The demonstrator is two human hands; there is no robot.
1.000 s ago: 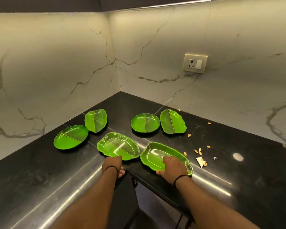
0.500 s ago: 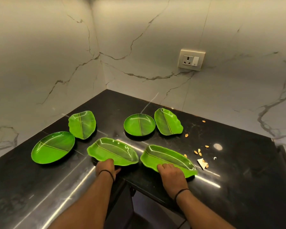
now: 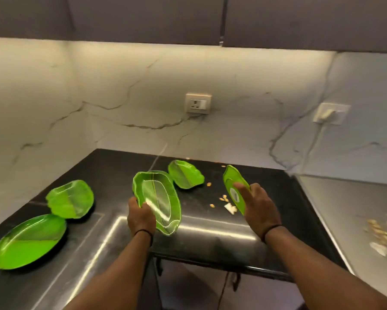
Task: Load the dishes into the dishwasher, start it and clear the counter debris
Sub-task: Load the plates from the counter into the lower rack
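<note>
left hand (image 3: 141,218) and right hand (image 3: 258,209) each pinch a glossy green leaf-shaped plastic dish above the polished black counter (image 3: 98,253).

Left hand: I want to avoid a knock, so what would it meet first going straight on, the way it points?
Probably the leaf plate lying behind the plate that the left hand holds; depth is unclear.

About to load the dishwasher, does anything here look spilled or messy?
Yes. Seeds and scraps lie scattered on the black counter, between the plate in the left hand and the one in the right hand.
</note>
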